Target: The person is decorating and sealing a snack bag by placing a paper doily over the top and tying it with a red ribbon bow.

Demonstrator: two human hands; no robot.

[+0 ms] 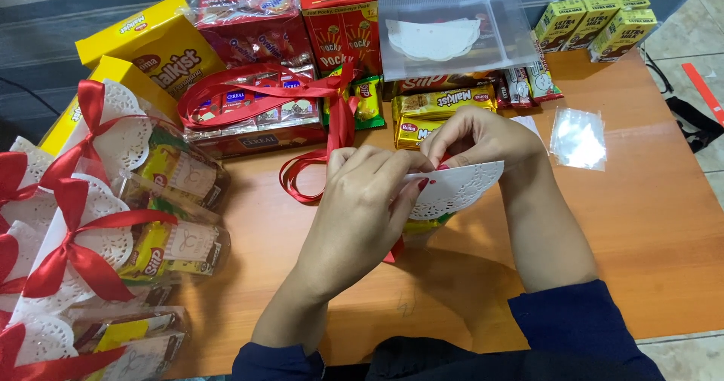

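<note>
**On a wooden table, two hands work a paper doily**

At the middle of an orange-brown table (648, 222), a person's left hand (362, 200) and right hand (475, 136) meet over a white doily (460, 188) with a scalloped lace edge. The fingers of both hands are drawn in narrow, pinching the doily's upper edge where it is folded over a clear snack bag (422, 226), most of which is hidden under the left hand. A bit of red shows between the fingertips; what it is cannot be told. A loose red ribbon (302, 177) curls on the table just left of the hands. Along the left edge lie finished packs (173, 245), each a clear bag of snacks capped by a doily and tied with a red bow. Behind the hands stand yellow and red snack boxes (339, 19) and a clear plastic case (452, 38) with more doilies inside. Small green drink cartons (596, 23) sit at the far right corner, and an empty clear bag (578, 138) lies near the right forearm.
</note>
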